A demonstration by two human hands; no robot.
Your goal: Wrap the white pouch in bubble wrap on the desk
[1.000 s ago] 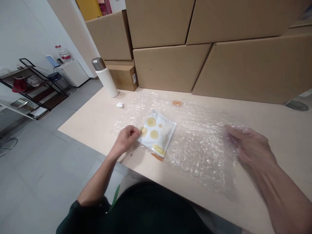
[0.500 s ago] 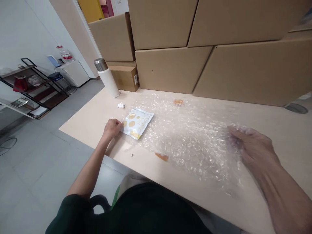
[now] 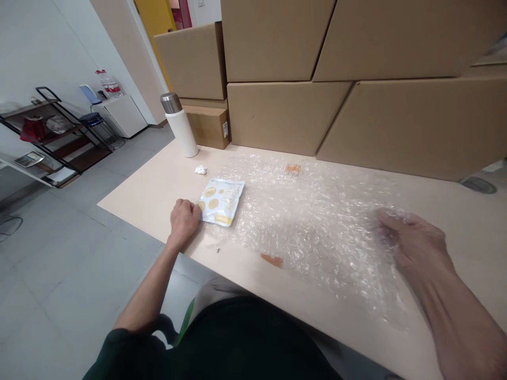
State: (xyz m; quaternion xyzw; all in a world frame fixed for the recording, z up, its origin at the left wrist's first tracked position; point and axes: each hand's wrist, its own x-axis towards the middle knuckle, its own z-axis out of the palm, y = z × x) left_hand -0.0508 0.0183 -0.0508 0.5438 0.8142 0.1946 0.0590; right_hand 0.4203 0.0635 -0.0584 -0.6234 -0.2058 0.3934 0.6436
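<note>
A white pouch with yellow round prints (image 3: 222, 202) lies at the left end of a sheet of clear bubble wrap (image 3: 304, 221). At the pouch's left edge, my left hand (image 3: 185, 219) is closed with its thumb side against it, gripping that edge. The far right end of the bubble wrap is pinched in my right hand (image 3: 414, 240), whose fingertips show blurred through the plastic. Orange-brown tape pieces show on the wrap, one tape piece (image 3: 293, 168) at its back edge and another tape piece (image 3: 271, 260) at its front edge.
A white flask with a steel cap (image 3: 180, 125) stands at the back left, near a small carton (image 3: 208, 126). A crumpled white scrap (image 3: 200, 170) lies before it. Large cardboard boxes (image 3: 285, 116) line the back of the table (image 3: 138, 200). A shelf cart (image 3: 59, 137) stands beyond.
The pouch has turned slightly and lies a little flatter beside my left hand. My right hand, holding the bubble wrap, has barely moved. The whole view has shifted a little.
</note>
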